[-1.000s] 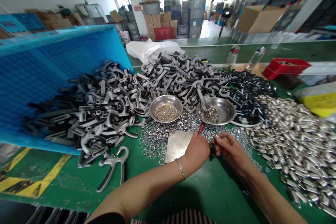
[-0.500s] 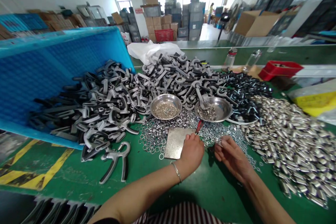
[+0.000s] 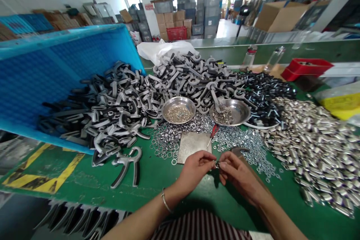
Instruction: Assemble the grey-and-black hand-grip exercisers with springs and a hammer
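My left hand (image 3: 197, 168) and my right hand (image 3: 239, 174) meet just in front of the steel plate (image 3: 194, 145), fingertips pinched together. Between the right fingertips is a small shiny metal part (image 3: 217, 164), mostly hidden. Whatever the left fingertips pinch is too small to name. A screwdriver (image 3: 214, 131) with a red handle lies at the plate's right edge. Beyond my right hand shows the head of a hammer (image 3: 240, 150), its handle running back beside my forearm. Loose metal rings (image 3: 164, 144) and small nuts (image 3: 250, 146) spread around the plate.
Two steel bowls (image 3: 178, 120) (image 3: 239, 114) of small metal pieces stand behind the plate. A heap of grey-black clamp parts (image 3: 180, 78) spills from a blue crate (image 3: 70, 52). One spring clamp (image 3: 126, 167) lies left. Metal cylinders (image 3: 317, 142) are piled right, near a red bin (image 3: 305, 69).
My left hand has left the plate and come down to meet my right hand, which moved left. The screwdriver's shaft and the hammer's head now show. The camera view has shifted slightly.
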`<state>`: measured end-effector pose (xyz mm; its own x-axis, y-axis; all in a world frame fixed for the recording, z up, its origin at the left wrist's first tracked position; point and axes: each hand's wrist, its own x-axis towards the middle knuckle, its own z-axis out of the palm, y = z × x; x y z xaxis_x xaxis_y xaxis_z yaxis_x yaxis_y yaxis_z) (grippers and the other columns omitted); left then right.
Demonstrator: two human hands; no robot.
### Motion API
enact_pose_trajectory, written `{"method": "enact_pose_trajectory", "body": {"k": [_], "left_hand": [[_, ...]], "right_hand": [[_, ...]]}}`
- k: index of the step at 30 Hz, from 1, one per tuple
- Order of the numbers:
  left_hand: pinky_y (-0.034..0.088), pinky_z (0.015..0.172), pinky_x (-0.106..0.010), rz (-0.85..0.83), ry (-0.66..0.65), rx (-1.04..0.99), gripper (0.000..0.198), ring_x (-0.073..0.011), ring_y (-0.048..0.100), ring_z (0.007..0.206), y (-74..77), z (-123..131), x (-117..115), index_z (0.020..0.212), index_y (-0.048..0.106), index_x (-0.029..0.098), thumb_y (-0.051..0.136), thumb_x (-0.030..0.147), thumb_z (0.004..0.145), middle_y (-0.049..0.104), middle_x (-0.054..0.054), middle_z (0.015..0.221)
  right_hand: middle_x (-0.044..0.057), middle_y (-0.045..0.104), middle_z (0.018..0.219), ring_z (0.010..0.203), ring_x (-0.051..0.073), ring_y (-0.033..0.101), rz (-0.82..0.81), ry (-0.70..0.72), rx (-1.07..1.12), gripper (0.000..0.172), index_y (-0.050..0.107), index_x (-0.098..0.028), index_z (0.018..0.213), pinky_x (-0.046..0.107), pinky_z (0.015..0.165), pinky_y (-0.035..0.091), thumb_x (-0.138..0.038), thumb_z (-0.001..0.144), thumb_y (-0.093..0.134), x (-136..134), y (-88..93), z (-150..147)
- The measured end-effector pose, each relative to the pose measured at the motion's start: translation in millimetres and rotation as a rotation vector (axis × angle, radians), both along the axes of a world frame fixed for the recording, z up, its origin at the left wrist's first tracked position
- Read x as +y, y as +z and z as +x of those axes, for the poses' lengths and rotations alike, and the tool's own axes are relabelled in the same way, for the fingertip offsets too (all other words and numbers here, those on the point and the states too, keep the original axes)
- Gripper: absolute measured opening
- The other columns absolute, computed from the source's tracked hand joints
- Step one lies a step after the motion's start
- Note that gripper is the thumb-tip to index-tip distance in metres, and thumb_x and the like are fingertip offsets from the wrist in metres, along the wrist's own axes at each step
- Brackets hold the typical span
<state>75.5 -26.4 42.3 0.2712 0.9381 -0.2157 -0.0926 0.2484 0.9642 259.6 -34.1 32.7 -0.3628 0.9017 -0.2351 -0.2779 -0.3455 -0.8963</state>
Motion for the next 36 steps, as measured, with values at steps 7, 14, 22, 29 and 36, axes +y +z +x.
{"method": "enact_pose_trajectory", "body": {"k": [7, 14, 22, 29, 36], "left_hand": [[0.056, 0.08, -0.033, -0.133, 0.027, -0.21, 0.032, -0.0175, 0.07, 0.076, -5.7, -11, -7, 0.094, 0.068, 0.011, 0.079, 0.034, 0.075, 0.073, -0.008, 0.082], [0.05, 0.092, -0.032, 0.61, -0.028, 0.397, 0.019, -0.0193, 0.065, 0.099, -15.0, -20, -21, 0.101, 0.071, 0.018, 0.058, 0.03, 0.094, 0.072, -0.009, 0.099], [0.052, 0.082, -0.036, -0.054, 0.394, 1.555, 0.044, -0.0278, 0.07, 0.093, 25.2, -189, 51, 0.1, 0.068, 0.011, 0.042, 0.046, 0.1, 0.071, -0.018, 0.092], [0.052, 0.081, -0.036, -0.089, 0.502, 1.533, 0.028, -0.0285, 0.07, 0.095, 16.4, -220, 81, 0.106, 0.063, 0.011, 0.052, 0.033, 0.095, 0.071, -0.019, 0.095], [0.052, 0.076, -0.027, 0.225, 0.383, 0.502, 0.043, -0.0153, 0.066, 0.081, -0.9, -167, 20, 0.125, 0.046, 0.019, 0.057, 0.024, 0.084, 0.064, -0.003, 0.097]], "right_hand": [[0.0, 0.064, 0.08, 0.068, 0.012, 0.059, -0.164, 0.015, 0.104, 0.017, 0.068, -0.021, 0.095, 0.023, 0.063, 0.051, -0.034, 0.086, 0.073, 2, 6.4, -10], [0.004, 0.073, 0.086, 0.077, 0.02, 0.068, -0.278, -0.042, -0.086, 0.034, 0.074, -0.023, 0.096, 0.029, 0.074, 0.058, -0.043, 0.071, 0.083, 6, -7.9, -11], [0.009, 0.078, 0.101, 0.087, 0.028, 0.074, -0.015, 0.009, -0.444, 0.051, 0.069, -0.025, 0.115, 0.031, 0.076, 0.06, -0.053, 0.073, 0.077, 20, 10.1, -14], [0.008, 0.076, 0.098, 0.087, 0.026, 0.074, 0.022, -0.011, -0.209, 0.035, 0.067, -0.023, 0.107, 0.04, 0.087, 0.056, -0.047, 0.082, 0.074, 25, -4.1, -58], [0.008, 0.075, 0.096, 0.087, 0.024, 0.073, 0.04, -0.03, -0.159, 0.033, 0.066, -0.022, 0.104, 0.04, 0.085, 0.056, -0.046, 0.083, 0.074, 25, -12.2, -62]]}}
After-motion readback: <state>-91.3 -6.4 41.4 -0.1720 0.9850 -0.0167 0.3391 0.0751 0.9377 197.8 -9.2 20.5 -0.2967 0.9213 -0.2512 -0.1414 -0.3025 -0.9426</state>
